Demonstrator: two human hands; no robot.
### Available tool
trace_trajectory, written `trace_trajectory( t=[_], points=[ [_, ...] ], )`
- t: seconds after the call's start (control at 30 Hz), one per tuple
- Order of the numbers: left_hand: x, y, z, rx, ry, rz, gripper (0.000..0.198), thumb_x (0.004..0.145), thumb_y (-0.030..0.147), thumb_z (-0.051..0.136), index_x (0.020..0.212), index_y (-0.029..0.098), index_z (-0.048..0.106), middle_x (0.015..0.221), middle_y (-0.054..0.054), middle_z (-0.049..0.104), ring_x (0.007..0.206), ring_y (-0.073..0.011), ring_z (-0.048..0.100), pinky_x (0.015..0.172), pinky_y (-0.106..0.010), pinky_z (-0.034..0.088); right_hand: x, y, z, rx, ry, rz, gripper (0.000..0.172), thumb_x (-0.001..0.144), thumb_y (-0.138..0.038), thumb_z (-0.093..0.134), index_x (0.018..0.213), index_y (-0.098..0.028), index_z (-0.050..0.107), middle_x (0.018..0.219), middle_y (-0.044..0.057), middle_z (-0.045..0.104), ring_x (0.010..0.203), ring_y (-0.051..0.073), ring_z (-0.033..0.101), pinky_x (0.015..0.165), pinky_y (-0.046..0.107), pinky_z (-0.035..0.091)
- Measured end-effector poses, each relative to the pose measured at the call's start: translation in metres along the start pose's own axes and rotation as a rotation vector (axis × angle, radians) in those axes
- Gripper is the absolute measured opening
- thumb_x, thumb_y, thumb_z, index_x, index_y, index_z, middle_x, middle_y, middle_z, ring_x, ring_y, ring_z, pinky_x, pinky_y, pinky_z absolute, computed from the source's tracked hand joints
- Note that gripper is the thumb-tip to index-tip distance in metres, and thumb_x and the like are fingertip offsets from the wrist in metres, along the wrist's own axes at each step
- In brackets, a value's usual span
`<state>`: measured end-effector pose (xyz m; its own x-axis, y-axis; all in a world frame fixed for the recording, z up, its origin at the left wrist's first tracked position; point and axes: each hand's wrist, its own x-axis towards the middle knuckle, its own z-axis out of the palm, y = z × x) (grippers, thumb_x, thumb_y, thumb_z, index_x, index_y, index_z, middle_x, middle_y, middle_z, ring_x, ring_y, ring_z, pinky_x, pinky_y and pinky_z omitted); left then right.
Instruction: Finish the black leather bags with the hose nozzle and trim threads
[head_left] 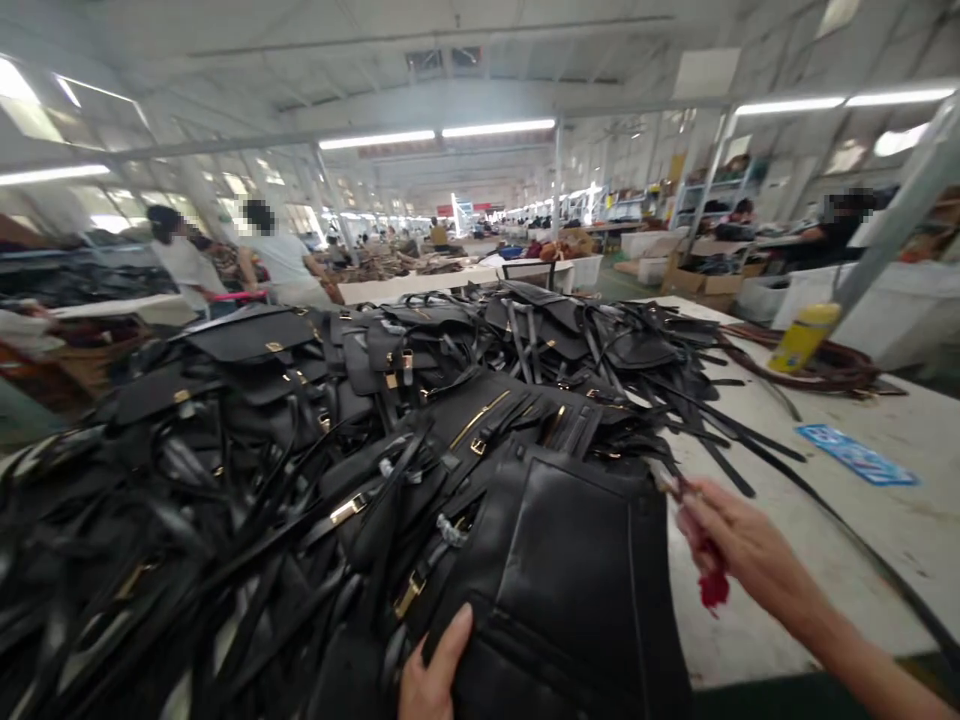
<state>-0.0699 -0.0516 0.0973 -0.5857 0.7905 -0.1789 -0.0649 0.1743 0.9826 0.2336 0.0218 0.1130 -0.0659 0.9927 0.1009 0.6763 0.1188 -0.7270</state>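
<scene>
My left hand [435,672] grips the near left edge of a black leather bag [577,560], thumb on top and the other fingers mostly hidden. The bag's smooth panel with stitched seams faces up. Beside its upper right corner, my right hand [724,530] is closed around a small metal-tipped tool with red wrapping [705,565]. Blur hides the tool's exact kind. To the left and behind lies a large heap of black leather bags [247,400] with loose straps, gold buckles [349,510] and gold zips.
On the pale table [885,520] at the right lie a blue-and-white label strip [857,455], a yellow bottle [804,338] and coiled brown straps [847,378]. A long black strap crosses the tabletop. Other people [277,260] stand at tables farther back.
</scene>
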Motion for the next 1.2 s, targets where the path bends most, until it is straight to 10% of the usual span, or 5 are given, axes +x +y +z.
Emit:
trace_trajectory(
  t=[0.1,0.2,0.37,1.2],
  points=[
    [-0.002,0.005,0.001,-0.104,-0.065,-0.102,0.021,0.061,0.039,0.067,0.070,0.020,0.067,0.083,-0.005,0.069,0.103,-0.0283,0.054,0.097,-0.045,0.034,-0.035,-0.060,0.042,-0.103,-0.144,-0.347,0.035,0.090,-0.034,0.030,0.121,-0.027,0.043,0.091,0.005,0.061,0.077,0.017,0.062,0.065,0.027,0.053],
    [-0.008,0.014,0.003,-0.226,-0.102,-0.174,0.021,0.062,0.032,0.067,0.079,0.018,0.067,0.085,-0.005,0.069,0.102,-0.0264,0.055,0.098,-0.044,0.034,-0.060,-0.088,0.083,-0.227,-0.105,-0.618,0.037,0.088,-0.030,0.033,0.121,-0.020,0.046,0.083,0.009,0.061,0.071,0.021,0.063,0.055,0.029,0.054],
    [-0.011,0.011,-0.001,-0.304,-0.171,-0.262,0.032,0.060,0.028,0.070,0.087,0.011,0.065,0.087,-0.010,0.068,0.097,-0.0265,0.058,0.095,-0.041,0.037,-0.077,-0.085,0.118,-0.197,-0.124,-0.498,0.032,0.087,-0.026,0.039,0.116,-0.016,0.049,0.085,0.008,0.061,0.075,0.019,0.063,0.062,0.025,0.054],
    [-0.017,0.005,0.006,-0.389,-0.229,-0.299,0.032,0.059,0.028,0.071,0.085,0.012,0.065,0.083,-0.007,0.069,0.083,-0.0232,0.063,0.081,-0.033,0.047,-0.073,-0.104,0.107,-0.349,-0.055,-0.549,0.037,0.090,-0.021,0.026,0.118,-0.010,0.049,0.081,0.011,0.062,0.068,0.022,0.062,0.055,0.030,0.053]
  ],
)
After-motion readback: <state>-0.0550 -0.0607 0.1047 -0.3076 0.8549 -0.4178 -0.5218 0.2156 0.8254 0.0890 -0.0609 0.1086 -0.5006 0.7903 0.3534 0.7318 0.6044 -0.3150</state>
